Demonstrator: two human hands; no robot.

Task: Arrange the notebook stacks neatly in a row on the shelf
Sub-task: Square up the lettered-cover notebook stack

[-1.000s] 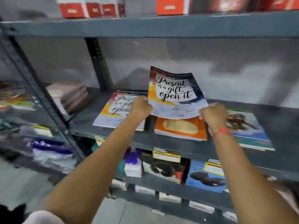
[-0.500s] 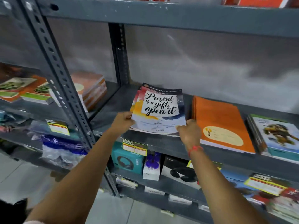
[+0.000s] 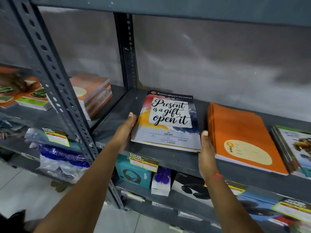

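Observation:
A stack of notebooks with the cover "Present is a gift, open it" lies flat on the grey metal shelf. My left hand presses flat against the stack's left edge. My right hand presses against its right front corner, in the gap beside an orange notebook stack. Further right lies a third stack with a green-edged picture cover, cut off by the frame.
A slotted upright post divides this bay from the left one, where more notebook stacks lie. Below are headphone boxes, price tags and a purple plastic pack. The grey wall is close behind.
The notebook I held up over the orange stack has come down onto the left stack. Both hands have shifted from gripping it to pressing the stack's sides.

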